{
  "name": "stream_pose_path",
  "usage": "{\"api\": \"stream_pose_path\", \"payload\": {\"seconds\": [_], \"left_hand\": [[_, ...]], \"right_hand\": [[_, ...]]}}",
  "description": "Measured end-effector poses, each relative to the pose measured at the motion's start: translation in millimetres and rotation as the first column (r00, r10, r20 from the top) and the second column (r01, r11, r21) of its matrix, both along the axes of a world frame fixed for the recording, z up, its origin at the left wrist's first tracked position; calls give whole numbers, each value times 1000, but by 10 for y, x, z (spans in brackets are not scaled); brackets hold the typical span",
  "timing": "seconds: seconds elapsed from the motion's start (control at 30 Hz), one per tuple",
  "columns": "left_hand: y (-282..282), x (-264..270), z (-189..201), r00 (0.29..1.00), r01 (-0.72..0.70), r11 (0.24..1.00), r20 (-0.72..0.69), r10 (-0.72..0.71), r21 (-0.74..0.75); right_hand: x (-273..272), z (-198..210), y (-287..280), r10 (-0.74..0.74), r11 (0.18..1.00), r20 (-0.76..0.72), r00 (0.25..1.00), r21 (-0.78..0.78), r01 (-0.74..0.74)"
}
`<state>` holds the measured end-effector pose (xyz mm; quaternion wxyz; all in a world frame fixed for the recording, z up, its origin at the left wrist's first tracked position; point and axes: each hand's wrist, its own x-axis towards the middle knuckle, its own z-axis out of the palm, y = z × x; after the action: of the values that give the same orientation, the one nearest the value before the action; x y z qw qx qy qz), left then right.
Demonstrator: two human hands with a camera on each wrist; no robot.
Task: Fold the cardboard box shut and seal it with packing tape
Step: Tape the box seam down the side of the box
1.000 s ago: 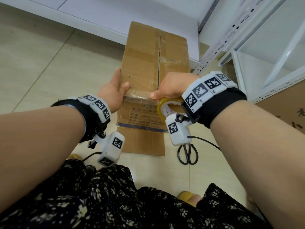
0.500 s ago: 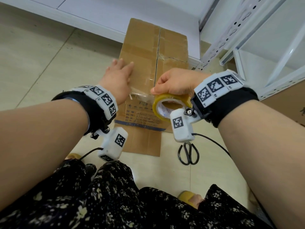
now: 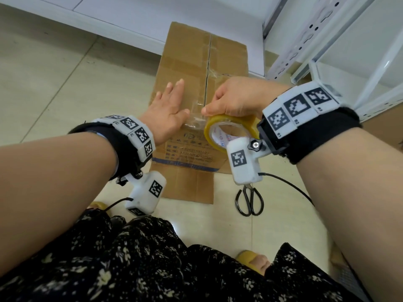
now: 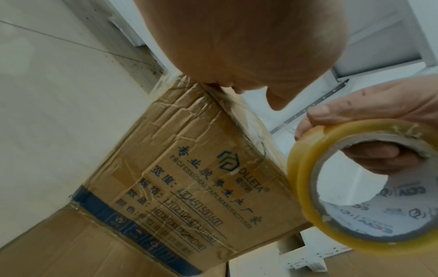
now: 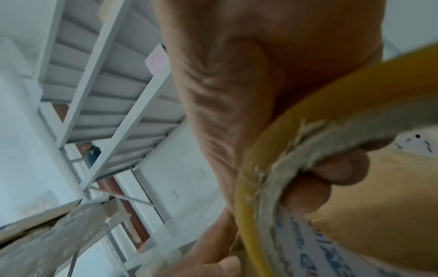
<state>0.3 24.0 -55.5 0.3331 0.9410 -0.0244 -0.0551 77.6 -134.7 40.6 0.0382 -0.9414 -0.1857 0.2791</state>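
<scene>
A brown cardboard box (image 3: 187, 62) stands on the tiled floor, its two top flaps folded down and meeting at a middle seam. My left hand (image 3: 168, 110) lies flat with straight fingers on the left flap near the front edge. My right hand (image 3: 231, 99) grips a yellowish roll of clear packing tape (image 3: 231, 129) at the box's front right corner, fingers through its core. A strip of clear tape (image 3: 196, 120) runs from the roll across the front edge beside my left thumb. The left wrist view shows the box's printed front face (image 4: 189, 187) and the tape roll (image 4: 355, 187).
Black scissors (image 3: 249, 201) lie on the floor to the right of the box's lower flap (image 3: 187, 188). A white metal shelving rack (image 3: 327, 40) stands at the right. A white wall base runs behind the box. My slippered foot (image 3: 250, 260) is below.
My left hand moved from gripping the box's front edge up onto the left flap and flattened. The right hand with the roll rose slightly, drawing tape over the front edge.
</scene>
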Motion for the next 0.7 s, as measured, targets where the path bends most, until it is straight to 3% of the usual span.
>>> {"api": "stream_pose_path", "payload": {"seconds": [0.1,0.23,0.33,0.47,0.57,0.7], "left_hand": [[-5,9,-4,996,83,989,-40,-79,123],[-15,28,-55,981,182,910,-139,-139,373],[-33,26,-118,980,194,834,-139,-142,516],[-65,31,-146,986,162,787,-130,-104,596],[-34,47,-151,988,146,774,-132,-82,616],[-13,52,-145,988,139,775,-141,-65,616]], "right_hand": [[6,-70,81,68,991,71,995,-123,-59],[11,-122,170,76,974,116,990,-220,-49],[18,-124,211,77,975,132,988,-219,-47],[10,-110,205,59,982,114,992,-185,-37],[37,-140,93,24,999,-2,1000,-40,-24],[-38,-143,-71,-39,962,-334,942,241,125]]}}
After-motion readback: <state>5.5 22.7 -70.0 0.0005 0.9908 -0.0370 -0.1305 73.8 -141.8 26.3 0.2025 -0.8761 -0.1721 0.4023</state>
